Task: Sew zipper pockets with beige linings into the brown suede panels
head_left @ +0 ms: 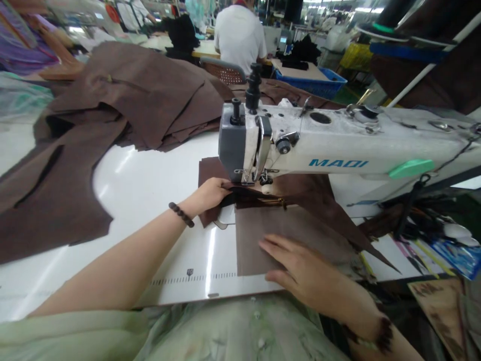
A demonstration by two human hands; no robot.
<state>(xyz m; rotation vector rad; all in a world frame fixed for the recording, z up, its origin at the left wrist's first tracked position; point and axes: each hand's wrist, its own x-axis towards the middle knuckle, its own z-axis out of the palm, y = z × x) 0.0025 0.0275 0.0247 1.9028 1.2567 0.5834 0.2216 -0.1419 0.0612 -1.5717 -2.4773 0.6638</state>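
Note:
A white sewing machine (338, 135) stands on the white table (150, 190). Brown fabric (270, 230) lies under its needle area. My left hand (208, 195), with a bead bracelet at the wrist, reaches to the presser foot; its fingers curl onto the fabric's folded edge there. Nearer the table's front edge, my right hand (300, 265) lies flat on the brown fabric, fingers stretched out, pressing it down.
A large heap of brown fabric pieces (124, 100) covers the table's left and back. A person in a white shirt (240, 35) sits with their back to me beyond it. A blue crate (319, 82) stands behind the machine. Clutter lies at the right (443, 245).

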